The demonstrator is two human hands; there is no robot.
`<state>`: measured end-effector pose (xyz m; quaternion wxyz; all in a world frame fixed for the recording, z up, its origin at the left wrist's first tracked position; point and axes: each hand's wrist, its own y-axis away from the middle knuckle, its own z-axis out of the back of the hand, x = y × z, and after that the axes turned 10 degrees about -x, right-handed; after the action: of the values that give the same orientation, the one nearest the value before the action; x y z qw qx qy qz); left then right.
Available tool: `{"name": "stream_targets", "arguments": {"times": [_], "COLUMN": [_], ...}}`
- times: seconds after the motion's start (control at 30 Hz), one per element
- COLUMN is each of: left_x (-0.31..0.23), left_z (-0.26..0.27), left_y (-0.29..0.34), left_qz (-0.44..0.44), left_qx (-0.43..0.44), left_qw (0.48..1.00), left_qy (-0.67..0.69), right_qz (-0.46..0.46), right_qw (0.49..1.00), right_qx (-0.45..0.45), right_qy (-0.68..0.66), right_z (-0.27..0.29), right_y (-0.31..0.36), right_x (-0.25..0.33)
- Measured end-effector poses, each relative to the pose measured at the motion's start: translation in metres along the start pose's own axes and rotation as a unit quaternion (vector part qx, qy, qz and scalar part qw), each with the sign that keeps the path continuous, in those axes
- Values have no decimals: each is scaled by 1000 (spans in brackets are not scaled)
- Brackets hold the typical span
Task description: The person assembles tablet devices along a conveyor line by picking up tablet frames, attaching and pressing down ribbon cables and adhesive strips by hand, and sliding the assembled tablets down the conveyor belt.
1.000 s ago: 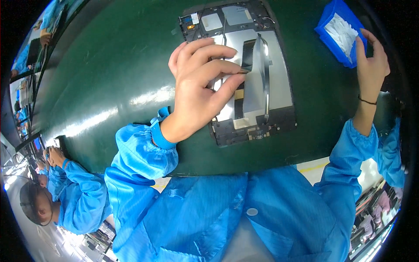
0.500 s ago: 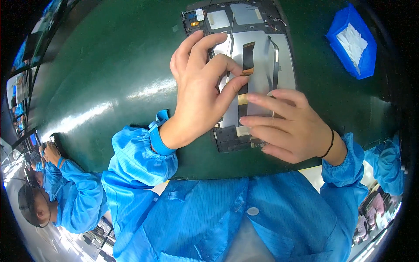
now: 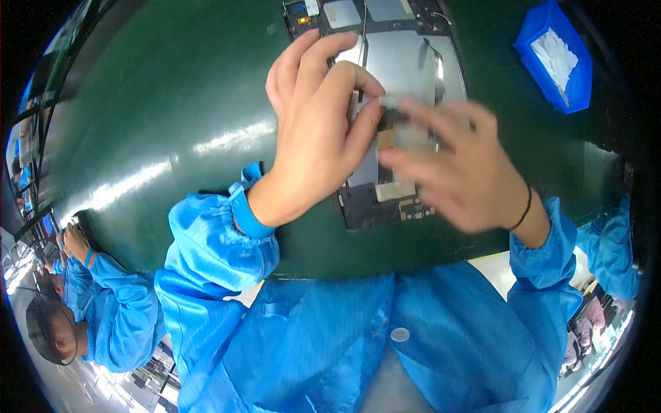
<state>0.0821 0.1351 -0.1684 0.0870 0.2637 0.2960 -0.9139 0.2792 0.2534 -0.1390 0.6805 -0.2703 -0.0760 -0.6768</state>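
An opened tablet (image 3: 406, 58) lies on the bench under both hands, with a silvery panel and black-framed internal parts. Along its middle runs a flex cable (image 3: 386, 140) with a gold-brown section, partly covered by my fingers. My left hand (image 3: 320, 113) pinches the cable's upper part between thumb and index finger, the other fingers curled above the tablet. A small pale, blurred piece (image 3: 390, 101) shows at those fingertips; I cannot make out what it is. My right hand (image 3: 454, 162) is blurred, fingers apart, its upper fingertip close to that piece.
A blue bin (image 3: 584, 89) with white strips (image 3: 554, 58) stands at the far right of the green bench (image 3: 165, 89). On the left, a person in a blue smock (image 3: 124, 303) works at the bench. Another blue sleeve (image 3: 607, 255) shows at the right.
My right hand has moved up toward my left fingertips. The black upper length of the flex cable no longer shows above my left pinch, and a pale piece appears there. The tablet sits slightly higher in view.
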Motion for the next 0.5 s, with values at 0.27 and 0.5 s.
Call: {"name": "stream_targets", "arguments": {"times": [0.27, 0.5], "left_x": [5, -17], "left_z": [-3, 19], "left_y": [1, 10], "left_qz": [-1, -17], "left_qx": [-78, 24], "left_qw": [996, 998], "left_qy": [53, 48], "right_qz": [-74, -153], "right_qw": [972, 974], "right_qx": [-163, -126], "right_qy": [151, 111], "right_z": [19, 8], "right_y": [-5, 7], "right_x": [-21, -14]}}
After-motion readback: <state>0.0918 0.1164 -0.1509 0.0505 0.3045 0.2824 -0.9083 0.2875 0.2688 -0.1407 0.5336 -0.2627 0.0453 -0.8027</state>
